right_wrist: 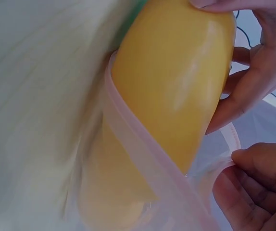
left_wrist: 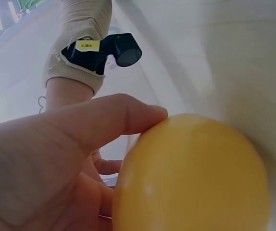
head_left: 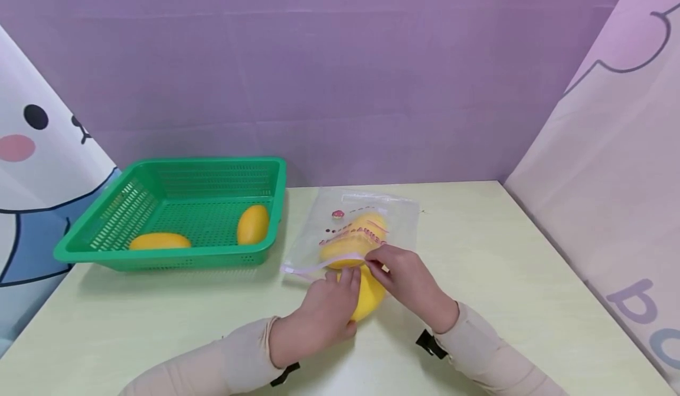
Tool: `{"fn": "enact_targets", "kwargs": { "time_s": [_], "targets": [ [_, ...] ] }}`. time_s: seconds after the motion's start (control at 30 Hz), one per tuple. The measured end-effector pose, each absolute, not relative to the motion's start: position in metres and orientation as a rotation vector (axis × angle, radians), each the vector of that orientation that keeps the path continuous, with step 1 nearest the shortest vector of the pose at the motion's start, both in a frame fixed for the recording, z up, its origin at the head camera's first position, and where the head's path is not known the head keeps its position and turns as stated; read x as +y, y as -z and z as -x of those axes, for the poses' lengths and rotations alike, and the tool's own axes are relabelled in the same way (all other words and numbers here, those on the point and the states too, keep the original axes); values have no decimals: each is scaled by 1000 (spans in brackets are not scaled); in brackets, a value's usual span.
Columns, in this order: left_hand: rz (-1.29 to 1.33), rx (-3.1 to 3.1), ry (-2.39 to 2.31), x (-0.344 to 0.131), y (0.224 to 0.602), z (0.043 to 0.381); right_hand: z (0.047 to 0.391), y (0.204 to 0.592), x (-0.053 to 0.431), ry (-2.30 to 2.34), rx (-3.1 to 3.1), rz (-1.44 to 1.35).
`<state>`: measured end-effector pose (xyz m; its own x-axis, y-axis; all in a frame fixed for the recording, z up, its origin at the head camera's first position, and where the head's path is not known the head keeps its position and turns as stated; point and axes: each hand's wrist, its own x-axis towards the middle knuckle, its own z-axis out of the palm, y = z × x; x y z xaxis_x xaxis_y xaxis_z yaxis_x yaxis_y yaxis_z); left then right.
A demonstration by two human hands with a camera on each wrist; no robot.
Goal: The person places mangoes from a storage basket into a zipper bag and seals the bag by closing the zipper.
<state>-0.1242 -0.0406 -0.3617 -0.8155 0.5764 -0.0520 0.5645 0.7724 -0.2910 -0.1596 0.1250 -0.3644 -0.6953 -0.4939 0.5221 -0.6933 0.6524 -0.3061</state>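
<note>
My left hand (head_left: 323, 312) grips a smooth yellow mango (head_left: 370, 294), thumb on one side and fingers over the other. In the right wrist view, one end of that mango (right_wrist: 176, 72) is inside the mouth of a clear zip bag (head_left: 304, 244). The bag lies flat with pink print, and yellow mangoes (head_left: 347, 244) show through it. My right hand (head_left: 408, 279) pinches the pinkish zip edge (right_wrist: 138, 130) of the bag between thumb and forefinger, lifting it at the opening.
A green slotted basket (head_left: 175, 258) stands at the left of the pale table (head_left: 489, 248). Inside it are one mango (head_left: 159, 241) near the front wall and another mango (head_left: 252, 225) at the right side. A purple cloth backdrop (head_left: 340, 89) rises behind the table.
</note>
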Motion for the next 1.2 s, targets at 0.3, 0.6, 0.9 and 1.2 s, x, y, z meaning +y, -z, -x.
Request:
{"fn": "enact_targets", "kwargs": {
  "time_s": [0.3, 0.6, 0.9, 1.2],
  "targets": [
    [922, -2824, -391, -40, 369, 127, 159, 364, 125, -676, -2481, -930],
    [904, -2724, -391, -38, 375, 131, 160, 365, 124, -683, -2434, -913],
    [873, -2733, -419, -37, 376, 133, 158, 364, 123, -681, -2450, -898],
    [842, -2548, -436, -37, 387, 134, 157, 365, 123, -681, -2427, -910]
  ]
}}
